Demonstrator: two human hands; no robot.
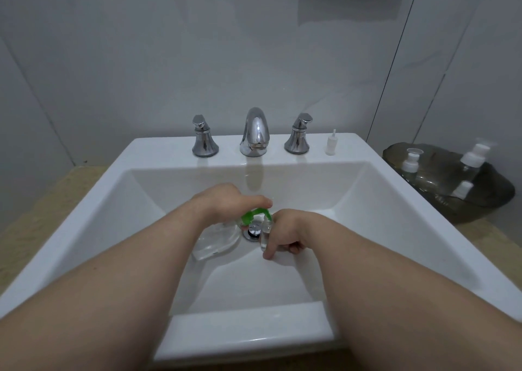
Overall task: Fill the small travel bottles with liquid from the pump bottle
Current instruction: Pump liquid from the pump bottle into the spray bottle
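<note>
Head view: left hand (226,202) presses, fingers straight, on green-topped clear pump bottle (217,240); right hand (285,232) grips small clear travel bottle (267,229). Nozzle off narrow neck would spill into white sink (169,151).

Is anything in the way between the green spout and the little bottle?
Nothing visible. The green spout sits right at the mouth of the little bottle, which the right hand holds. The left hand is on the pump bottle.
</note>
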